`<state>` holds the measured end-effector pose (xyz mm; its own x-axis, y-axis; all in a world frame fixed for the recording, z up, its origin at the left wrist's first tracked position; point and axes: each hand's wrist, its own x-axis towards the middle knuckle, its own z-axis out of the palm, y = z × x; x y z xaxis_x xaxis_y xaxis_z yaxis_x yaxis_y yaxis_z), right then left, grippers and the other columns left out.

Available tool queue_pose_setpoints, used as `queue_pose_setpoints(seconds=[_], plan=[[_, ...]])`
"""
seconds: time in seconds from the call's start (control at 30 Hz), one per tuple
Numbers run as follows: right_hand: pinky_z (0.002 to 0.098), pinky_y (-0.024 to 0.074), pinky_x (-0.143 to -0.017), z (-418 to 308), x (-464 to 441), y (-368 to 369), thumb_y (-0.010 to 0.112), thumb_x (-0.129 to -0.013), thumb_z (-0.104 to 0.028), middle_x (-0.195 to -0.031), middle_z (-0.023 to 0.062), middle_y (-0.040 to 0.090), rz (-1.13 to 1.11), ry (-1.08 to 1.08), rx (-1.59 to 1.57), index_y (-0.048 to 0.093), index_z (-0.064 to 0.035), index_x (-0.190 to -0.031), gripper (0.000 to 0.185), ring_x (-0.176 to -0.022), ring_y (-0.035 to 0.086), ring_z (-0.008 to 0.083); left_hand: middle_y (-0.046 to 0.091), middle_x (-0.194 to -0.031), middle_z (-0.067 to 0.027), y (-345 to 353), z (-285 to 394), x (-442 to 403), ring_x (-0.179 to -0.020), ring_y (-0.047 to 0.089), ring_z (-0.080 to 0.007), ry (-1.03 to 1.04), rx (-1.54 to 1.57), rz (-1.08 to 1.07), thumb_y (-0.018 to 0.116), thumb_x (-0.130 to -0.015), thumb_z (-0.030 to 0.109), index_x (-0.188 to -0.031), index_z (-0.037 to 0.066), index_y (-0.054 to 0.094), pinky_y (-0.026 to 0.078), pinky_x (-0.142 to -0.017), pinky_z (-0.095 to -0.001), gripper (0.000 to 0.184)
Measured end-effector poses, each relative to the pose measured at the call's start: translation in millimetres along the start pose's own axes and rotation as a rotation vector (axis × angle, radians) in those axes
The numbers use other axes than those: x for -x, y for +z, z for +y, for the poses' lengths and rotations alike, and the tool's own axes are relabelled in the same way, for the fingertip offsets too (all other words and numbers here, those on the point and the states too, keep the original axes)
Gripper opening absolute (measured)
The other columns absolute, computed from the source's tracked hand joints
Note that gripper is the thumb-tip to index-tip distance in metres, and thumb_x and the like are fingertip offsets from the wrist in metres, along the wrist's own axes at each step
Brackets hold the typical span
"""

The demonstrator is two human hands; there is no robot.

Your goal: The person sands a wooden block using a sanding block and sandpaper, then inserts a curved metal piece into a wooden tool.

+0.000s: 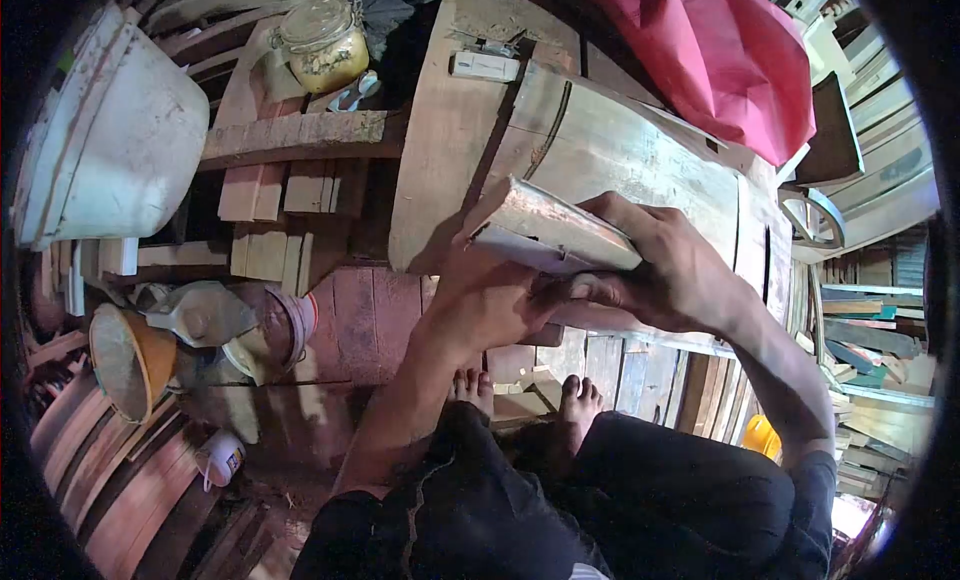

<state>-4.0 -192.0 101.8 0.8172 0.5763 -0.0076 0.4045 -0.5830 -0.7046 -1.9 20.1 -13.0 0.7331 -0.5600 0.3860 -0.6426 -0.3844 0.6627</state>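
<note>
A short, thick piece of wood [560,220] with a rough, pale edge is raised above the workbench, tilted down to the right. My right hand [665,255] is closed around its right end, fingers over the top and thumb below. My left hand [510,295] supports it from underneath on the left side. Most of the left fingers are hidden behind the wood. Beyond the hands lies a wide wooden panel [640,145] with a dark slot near its left end.
A pink cloth [720,65] drapes over the back right. At the left stand a white tub [130,130], a glass jar [325,45], an orange funnel-shaped container [130,365] and a small white bucket [222,457]. A whitish block [485,67] lies on the bench. Stacked wood strips line both sides.
</note>
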Motion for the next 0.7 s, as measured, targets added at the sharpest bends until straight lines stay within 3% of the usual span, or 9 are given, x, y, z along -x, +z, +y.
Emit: queue_pose_setpoints(seconds=[0.2, 0.4, 0.47, 0.53, 0.6, 0.7], plan=[[0.0494, 0.0581, -0.079, -11, -1, -3, 0.077, -0.094, -0.026, -0.099, 0.0220, 0.073, -0.010, 0.104, 0.003, 0.058, -0.0036, -0.124, 0.042, -0.091, 0.072, 0.0457, 0.074, -0.112, -0.0131, -1, -2, -4, -0.101, 0.072, -0.0335, -0.009, 0.113, -0.023, 0.078, -0.083, 0.034, -0.118, 0.017, 0.074, 0.057, -0.087, -0.0457, 0.040], [0.0493, 0.0591, -0.077, -10, 3, -4, 0.077, -0.094, -0.027, -0.104, 0.0225, 0.071, 0.066, 0.077, 0.205, 0.058, -0.0047, -0.125, 0.042, -0.090, 0.072, 0.0451, 0.073, -0.119, -0.0066, -2, 2, -5, -0.113, 0.069, -0.0315, 0.019, 0.060, 0.010, 0.078, -0.085, 0.038, -0.117, 0.019, 0.076, 0.051, -0.102, -0.0476, 0.037], [0.0496, 0.0591, -0.076, -14, 3, -4, 0.076, -0.094, -0.026, -0.105, 0.0224, 0.070, 0.003, -0.068, 0.150, 0.058, -0.0060, -0.124, 0.041, -0.090, 0.071, 0.0454, 0.072, -0.118, -0.0169, 10, -7, 5, -0.111, 0.067, -0.0417, 0.130, -0.140, 0.159, 0.077, -0.088, 0.044, -0.118, 0.011, 0.072, 0.048, -0.103, -0.0530, 0.045], [0.0503, 0.0587, -0.076, -14, 5, -4, 0.075, -0.094, -0.028, -0.108, 0.0221, 0.069, -0.023, -0.026, 0.168, 0.058, -0.0067, -0.123, 0.041, -0.089, 0.071, 0.0459, 0.071, -0.120, -0.0166, 2, -7, -4, -0.114, 0.065, -0.0431, 0.195, -0.022, 0.130, 0.076, -0.089, 0.044, -0.117, 0.012, 0.072, 0.047, -0.104, -0.0546, 0.043], [0.0513, 0.0581, -0.075, -8, 6, -8, 0.076, -0.093, -0.031, -0.110, 0.0216, 0.068, 0.022, 0.077, 0.201, 0.057, -0.0061, -0.121, 0.042, -0.089, 0.070, 0.0463, 0.073, -0.117, -0.0053, -3, 2, -2, -0.115, 0.067, -0.0292, 0.028, 0.128, 0.032, 0.080, -0.080, 0.050, -0.118, 0.021, 0.076, 0.049, -0.100, -0.0468, 0.048], [0.0514, 0.0583, -0.075, -13, 4, -8, 0.076, -0.092, -0.032, -0.106, 0.0188, 0.068, 0.046, 0.100, 0.242, 0.058, -0.0077, -0.120, 0.041, -0.089, 0.070, 0.0463, 0.073, -0.119, -0.0062, -3, 2, -5, -0.117, 0.066, -0.0291, 0.048, 0.036, 0.019, 0.084, -0.078, 0.043, -0.119, 0.020, 0.075, 0.048, -0.104, -0.0473, 0.049]])
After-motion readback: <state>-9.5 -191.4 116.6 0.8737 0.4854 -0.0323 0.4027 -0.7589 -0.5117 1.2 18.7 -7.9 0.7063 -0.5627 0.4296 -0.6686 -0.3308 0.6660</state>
